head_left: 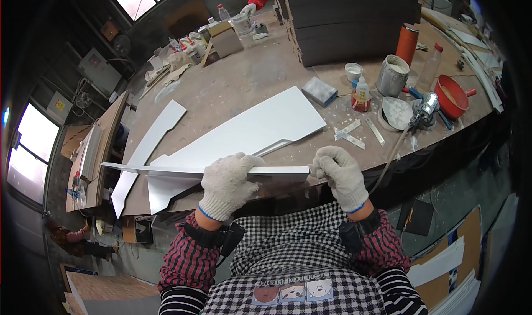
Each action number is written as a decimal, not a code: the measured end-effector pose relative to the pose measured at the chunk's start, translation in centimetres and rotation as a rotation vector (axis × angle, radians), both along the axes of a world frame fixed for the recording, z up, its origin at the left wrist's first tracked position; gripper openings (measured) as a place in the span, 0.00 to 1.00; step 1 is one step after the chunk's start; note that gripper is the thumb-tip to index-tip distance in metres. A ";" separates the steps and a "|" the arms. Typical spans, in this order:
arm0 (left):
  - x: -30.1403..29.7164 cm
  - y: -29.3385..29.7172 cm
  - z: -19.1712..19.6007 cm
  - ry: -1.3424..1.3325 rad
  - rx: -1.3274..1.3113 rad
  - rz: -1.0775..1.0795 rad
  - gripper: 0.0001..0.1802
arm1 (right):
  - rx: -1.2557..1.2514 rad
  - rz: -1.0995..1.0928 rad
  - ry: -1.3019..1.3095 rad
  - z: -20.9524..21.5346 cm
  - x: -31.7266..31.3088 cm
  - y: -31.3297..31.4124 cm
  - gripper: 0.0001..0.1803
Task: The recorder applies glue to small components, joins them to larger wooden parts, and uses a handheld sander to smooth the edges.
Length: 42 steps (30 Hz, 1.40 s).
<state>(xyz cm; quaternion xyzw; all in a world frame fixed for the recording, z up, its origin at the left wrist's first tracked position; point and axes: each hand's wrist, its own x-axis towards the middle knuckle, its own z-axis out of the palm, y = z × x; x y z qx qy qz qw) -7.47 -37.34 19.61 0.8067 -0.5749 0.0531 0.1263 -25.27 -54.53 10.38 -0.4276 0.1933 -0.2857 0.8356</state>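
My left hand (228,185), in a whitish knit glove, is closed around a long white panel (279,171) held edge-up at the table's near side. At the panel's right end is my gloved right hand (340,176), its fingers curled together close to the corner. Whatever those fingers may hold is hidden. Just beyond lies a wide white board (260,122) with a notched edge, flat on the table. Left of it, a narrower white strip (158,127) with an angled cutout also lies flat, partly covered by the held panel.
On the right of the worktable (221,82) stand a grey can (392,75), a red bowl (451,97), a glue bottle (361,95), a sanding block (320,90), scrapers (354,135) and a metal air tool (425,110) with a hose. Dark stacked boards (354,24) rise behind. A co-worker's gloved hand (249,9) shows far back.
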 end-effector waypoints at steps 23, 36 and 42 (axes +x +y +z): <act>-0.3 0.2 0.0 -0.003 0.019 0.022 0.18 | -0.702 -0.027 0.237 1.1 -2.3 1.4 0.17; -0.6 0.8 0.8 0.053 0.085 -0.004 0.20 | -0.739 0.074 0.233 -0.3 0.4 2.6 0.25; -2.5 3.4 0.3 0.150 0.218 -0.093 0.23 | -1.187 0.073 0.215 -1.5 -0.1 2.6 0.15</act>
